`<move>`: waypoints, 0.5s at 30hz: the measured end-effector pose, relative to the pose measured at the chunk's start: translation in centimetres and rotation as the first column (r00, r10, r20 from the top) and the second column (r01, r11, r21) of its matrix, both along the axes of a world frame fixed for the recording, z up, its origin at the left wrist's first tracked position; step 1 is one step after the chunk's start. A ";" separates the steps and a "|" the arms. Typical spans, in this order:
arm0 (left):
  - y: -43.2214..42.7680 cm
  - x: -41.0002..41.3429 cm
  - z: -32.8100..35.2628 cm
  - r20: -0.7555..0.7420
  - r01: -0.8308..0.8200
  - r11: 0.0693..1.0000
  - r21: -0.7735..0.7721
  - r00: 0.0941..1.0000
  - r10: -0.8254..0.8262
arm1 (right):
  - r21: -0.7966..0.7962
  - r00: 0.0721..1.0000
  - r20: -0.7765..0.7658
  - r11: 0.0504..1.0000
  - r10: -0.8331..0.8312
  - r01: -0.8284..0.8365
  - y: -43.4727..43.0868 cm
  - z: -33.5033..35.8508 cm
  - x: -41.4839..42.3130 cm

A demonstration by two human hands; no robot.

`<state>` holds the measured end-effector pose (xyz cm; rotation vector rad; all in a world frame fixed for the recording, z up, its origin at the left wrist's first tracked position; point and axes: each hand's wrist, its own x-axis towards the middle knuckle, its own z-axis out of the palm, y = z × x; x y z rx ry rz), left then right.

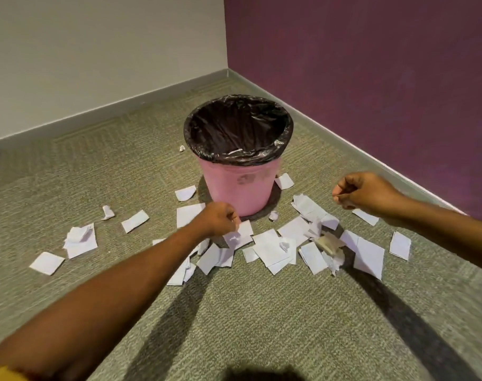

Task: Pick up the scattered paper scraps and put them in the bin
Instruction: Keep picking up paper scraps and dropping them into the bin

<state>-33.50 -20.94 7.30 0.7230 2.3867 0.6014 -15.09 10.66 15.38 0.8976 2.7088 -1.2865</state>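
A pink bin (238,188) with a black liner stands on the carpet near the room's corner. Several white paper scraps (272,247) lie scattered in front of it and to both sides, some crumpled. My left hand (217,220) is down just in front of the bin's base, fingers pinched on the edge of a white paper scrap (245,229) that lies on the pile. My right hand (363,192) hovers to the right of the bin above the scraps, fingers curled shut, with nothing visible in it.
A white wall runs along the left and a purple wall (371,78) along the right, meeting behind the bin. Loose scraps (79,239) reach far left on the green-grey carpet. A small crumpled bit (182,148) lies left of the bin's rim.
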 end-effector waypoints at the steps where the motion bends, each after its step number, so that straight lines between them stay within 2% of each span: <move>1: 0.0 -0.1 -1.1 -0.047 -0.038 0.999 0.003 0.998 0.039 | -0.015 1.000 0.016 1.000 -0.008 0.008 0.1 -0.9 0.4; 5: 0.6 0.2 -4.8 -0.083 -0.065 0.998 0.001 0.994 0.065 | -0.053 0.999 0.044 0.999 0.006 -0.004 0.3 -4.1 1.4; 9: 1.3 0.5 -6.7 -0.174 -0.036 0.997 -0.073 0.984 0.022 | -0.064 0.999 0.046 0.998 0.009 -0.006 0.7 -6.8 2.0; 15: 0.9 0.7 -8.7 -0.301 0.040 0.994 -0.100 0.951 -0.069 | 0.012 0.991 0.113 0.997 0.071 -0.073 0.9 -9.8 2.7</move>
